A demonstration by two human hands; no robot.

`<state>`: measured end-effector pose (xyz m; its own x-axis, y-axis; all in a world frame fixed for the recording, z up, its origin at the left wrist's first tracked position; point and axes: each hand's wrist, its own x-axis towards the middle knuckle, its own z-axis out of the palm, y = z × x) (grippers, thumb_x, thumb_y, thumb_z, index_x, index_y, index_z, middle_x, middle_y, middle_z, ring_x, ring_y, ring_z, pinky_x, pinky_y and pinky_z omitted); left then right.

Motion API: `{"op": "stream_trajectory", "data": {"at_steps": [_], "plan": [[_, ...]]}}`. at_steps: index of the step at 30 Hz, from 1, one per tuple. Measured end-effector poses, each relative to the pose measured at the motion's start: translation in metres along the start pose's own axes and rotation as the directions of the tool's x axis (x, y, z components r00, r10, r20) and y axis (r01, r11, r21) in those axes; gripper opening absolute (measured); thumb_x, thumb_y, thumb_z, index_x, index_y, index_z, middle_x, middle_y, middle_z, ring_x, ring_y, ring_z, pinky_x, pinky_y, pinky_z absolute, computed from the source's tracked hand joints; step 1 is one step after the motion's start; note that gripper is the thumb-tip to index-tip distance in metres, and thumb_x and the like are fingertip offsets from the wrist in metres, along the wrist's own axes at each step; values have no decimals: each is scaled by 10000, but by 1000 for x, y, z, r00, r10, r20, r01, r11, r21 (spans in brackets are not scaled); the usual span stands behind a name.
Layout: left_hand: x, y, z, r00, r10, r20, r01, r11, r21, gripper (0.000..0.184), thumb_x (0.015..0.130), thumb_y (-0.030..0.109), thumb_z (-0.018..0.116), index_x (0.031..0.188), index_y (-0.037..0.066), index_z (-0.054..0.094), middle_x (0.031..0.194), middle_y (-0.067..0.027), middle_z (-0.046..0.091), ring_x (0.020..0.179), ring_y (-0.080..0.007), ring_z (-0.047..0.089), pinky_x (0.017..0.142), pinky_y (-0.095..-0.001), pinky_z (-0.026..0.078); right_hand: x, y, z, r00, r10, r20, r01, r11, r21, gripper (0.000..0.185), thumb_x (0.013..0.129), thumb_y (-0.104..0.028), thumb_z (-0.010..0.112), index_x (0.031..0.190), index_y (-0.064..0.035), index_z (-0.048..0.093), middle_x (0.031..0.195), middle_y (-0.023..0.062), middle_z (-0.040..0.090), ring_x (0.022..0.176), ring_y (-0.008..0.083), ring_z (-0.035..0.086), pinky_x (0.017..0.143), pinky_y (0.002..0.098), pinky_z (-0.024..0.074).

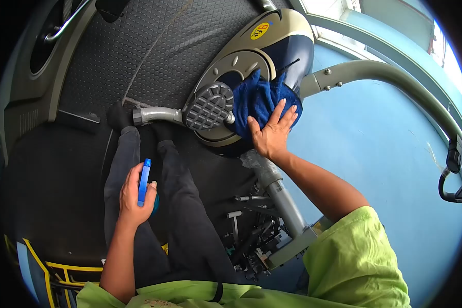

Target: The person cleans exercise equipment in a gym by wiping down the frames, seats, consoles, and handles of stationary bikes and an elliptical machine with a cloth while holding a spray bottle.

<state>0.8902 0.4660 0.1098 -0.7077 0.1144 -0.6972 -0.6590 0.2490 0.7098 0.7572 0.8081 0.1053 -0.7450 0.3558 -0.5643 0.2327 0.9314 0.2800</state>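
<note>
My left hand [132, 197] is wrapped round a spray bottle with a blue trigger head [144, 184], held above my legs; a bit of its teal body shows beside the thumb, and the rest is hidden. My right hand [275, 132] lies flat with fingers spread on a dark blue cloth [256, 105]. That cloth is bunched against the rounded side housing [236, 59] of an exercise bike, covering part of its dark panel. Just left of the cloth, the ridged pedal [209, 107] sticks out on its crank.
A grey curved tube [395, 82] arches from the housing along the light blue wall [344, 149]. Another machine [33, 97] stands at the left. Below right are a wrapped metal post [282, 197] and several metal parts [256, 241]. Textured black mat [138, 46] covers the floor.
</note>
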Motion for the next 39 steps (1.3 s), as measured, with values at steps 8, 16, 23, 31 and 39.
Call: {"op": "stream_trajectory", "data": {"at_steps": [8, 16, 23, 31, 39], "plan": [[2, -6, -3, 993, 117, -22, -115, 992, 58, 460, 857, 76, 609, 1296, -4, 498, 1159, -152, 626, 785, -210, 609, 800, -335, 491, 12, -42, 3, 856, 515, -48, -501, 848, 169, 1277, 740, -703, 648, 1522, -20, -95, 1496, 427, 67, 1402, 570, 148, 1149, 597, 171], [-1, 6, 9, 994, 108, -29, -103, 984, 146, 431, 855, 74, 599, 1273, 11, 515, 1115, -162, 623, 828, -285, 620, 822, -366, 487, 32, -19, -15, 919, -379, -112, 328, 889, -321, 689, 861, -463, 550, 1464, -161, 412, 1586, 248, 151, 1433, 549, 70, 1147, 643, 73], [18, 62, 25, 978, 161, -130, -151, 985, 81, 457, 843, 109, 630, 1271, 1, 509, 1077, -159, 636, 823, -280, 631, 777, -370, 500, 56, -22, -46, 781, -543, 307, 623, 704, -340, 586, 888, -455, 498, 1371, -127, 554, 1546, 139, 349, 1455, 372, 221, 1179, 531, 108], [108, 47, 38, 934, 75, -350, -170, 953, -250, 439, 882, -6, 584, 1308, -47, 485, 1221, -136, 598, 942, -162, 633, 750, -282, 573, 62, -69, 7, 595, -363, 718, 800, 357, -482, 594, 993, -439, 339, 1499, -131, 384, 1596, 77, 275, 1478, 345, 203, 1168, 595, 28], [209, -5, 41, 945, 64, -320, -109, 986, -124, 457, 883, 36, 616, 1316, -23, 482, 1216, -127, 616, 926, -185, 655, 814, -314, 534, 199, -104, 0, 798, -204, 566, 581, 509, -635, 895, 848, -674, 483, 1552, -175, 249, 1629, 120, 146, 1505, 360, 49, 1181, 550, 27]]}}
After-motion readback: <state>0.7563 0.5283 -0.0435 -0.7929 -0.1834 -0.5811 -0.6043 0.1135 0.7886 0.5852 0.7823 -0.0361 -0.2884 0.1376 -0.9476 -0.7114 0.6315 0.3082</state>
